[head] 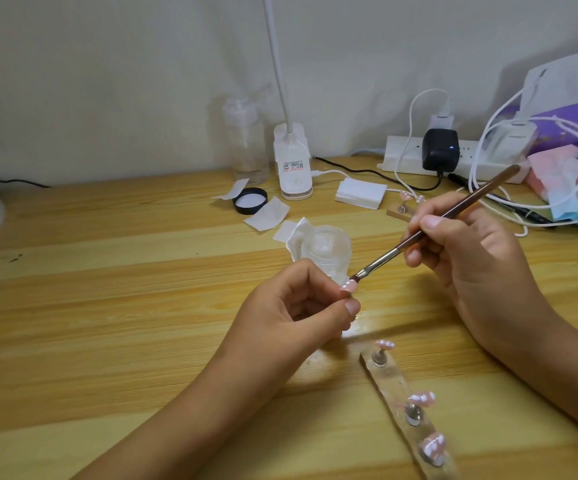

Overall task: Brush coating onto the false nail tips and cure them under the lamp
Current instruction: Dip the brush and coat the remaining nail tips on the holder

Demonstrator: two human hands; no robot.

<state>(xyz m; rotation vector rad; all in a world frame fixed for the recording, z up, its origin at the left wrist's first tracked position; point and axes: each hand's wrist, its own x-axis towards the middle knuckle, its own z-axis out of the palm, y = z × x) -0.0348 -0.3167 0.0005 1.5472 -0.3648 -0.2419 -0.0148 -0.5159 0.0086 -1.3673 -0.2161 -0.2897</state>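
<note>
Left hand (301, 306) pinching a pink nail tip (348, 286) over the wooden bench (107, 306), right hand (464, 244) in pen grip on brush (429, 226), bristles touching the tip, three more tips on a stand strip (393, 379) nearby, open clear jar (329, 247) behind

Pink white-dotted nail tip (349, 286) at brush (481, 192) bristles, three more tips (421, 398) mounted on strip (389, 379)
</note>
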